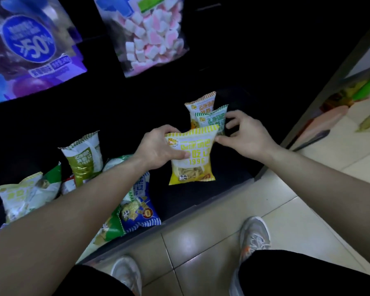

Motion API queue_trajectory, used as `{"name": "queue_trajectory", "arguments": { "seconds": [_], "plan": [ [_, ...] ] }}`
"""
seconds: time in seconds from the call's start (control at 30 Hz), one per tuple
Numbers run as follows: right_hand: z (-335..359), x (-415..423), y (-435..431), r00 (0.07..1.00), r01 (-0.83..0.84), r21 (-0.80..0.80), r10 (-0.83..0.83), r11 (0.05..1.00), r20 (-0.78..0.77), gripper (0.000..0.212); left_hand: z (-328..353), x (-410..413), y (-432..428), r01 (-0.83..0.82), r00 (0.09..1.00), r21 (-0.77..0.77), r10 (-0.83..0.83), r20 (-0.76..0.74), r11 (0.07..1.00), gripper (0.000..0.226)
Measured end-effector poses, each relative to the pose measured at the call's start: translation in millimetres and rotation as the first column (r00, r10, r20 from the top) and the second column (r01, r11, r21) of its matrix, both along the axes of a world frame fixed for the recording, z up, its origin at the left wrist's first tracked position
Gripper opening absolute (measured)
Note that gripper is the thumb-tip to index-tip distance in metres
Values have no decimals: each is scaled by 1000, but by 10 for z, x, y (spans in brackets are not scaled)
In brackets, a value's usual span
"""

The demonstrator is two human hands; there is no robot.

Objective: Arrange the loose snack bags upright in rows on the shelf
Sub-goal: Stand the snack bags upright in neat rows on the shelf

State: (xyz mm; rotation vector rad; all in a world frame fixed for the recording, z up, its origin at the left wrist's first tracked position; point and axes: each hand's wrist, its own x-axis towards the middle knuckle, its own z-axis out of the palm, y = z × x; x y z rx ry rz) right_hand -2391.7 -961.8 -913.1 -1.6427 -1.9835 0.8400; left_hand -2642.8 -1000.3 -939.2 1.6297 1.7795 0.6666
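Gripping the yellow snack bag [191,155] by both upper corners, your left hand [158,149] and right hand [246,133] hold it upright on the shelf [201,195] — light, crinkly, slippery, contents fragile; pinch only sealed edges.

Head view, looking down, close above shelf [201,201].

Glossy yellow-and-white plastic snack bag [191,155] upright, front of row on dark bottom shelf [201,195]; green-trimmed bag [215,119] and orange-trimmed bag [198,105] upright behind. Loose bags [137,208] heaped left.
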Motion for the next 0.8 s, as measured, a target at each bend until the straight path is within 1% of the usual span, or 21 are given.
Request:
{"name": "queue_trajectory", "arguments": {
  "seconds": [0.07, 0.13, 0.17, 0.23, 0.33, 0.43, 0.57, 0.67, 0.8],
  "plan": [
    [-110, 206, 25, 997, 40, -8, -40, 999, 62, 67, -154, 35, 152, -58, 998, -11, 58, 12, 998, 76],
    [-208, 390, -4, 991, 63, -67, -55, 996, 122, 59, -271, 127, 307, -114, 994, -23, 113, -6, 993, 72],
    [-249, 463, -25, 987, 75, -90, -61, 993, 151, 59, -318, 192, 391, -136, 991, -23, 136, -15, 990, 72],
    [-325, 560, -75, 978, 100, -86, -82, 991, 194, 62, -425, 333, 567, -175, 984, -17, 174, -42, 984, 73],
    [-488, 659, -111, 968, 124, -64, -107, 990, 225, 60, -678, 552, 816, -178, 984, -62, 178, -10, 982, 73],
    [-652, 697, -73, 961, 117, -121, -82, 986, 264, 60, -943, 742, 990, -154, 986, -113, 160, 46, 982, 75],
    [-789, 684, 9, 945, 117, -155, -62, 981, 322, 61, -1127, 987, 1149, -129, 986, -124, 140, 86, 984, 73],
    [-850, 652, 25, 931, 94, -184, -21, 978, 363, 60, -1215, 1110, 1227, -167, 974, -119, 183, 134, 979, 75],
    [-876, 590, 6, 915, 45, -194, 38, 980, 402, 52, -1285, 1219, 1278, -235, 957, -98, 247, 151, 967, 78]
  ]
}}
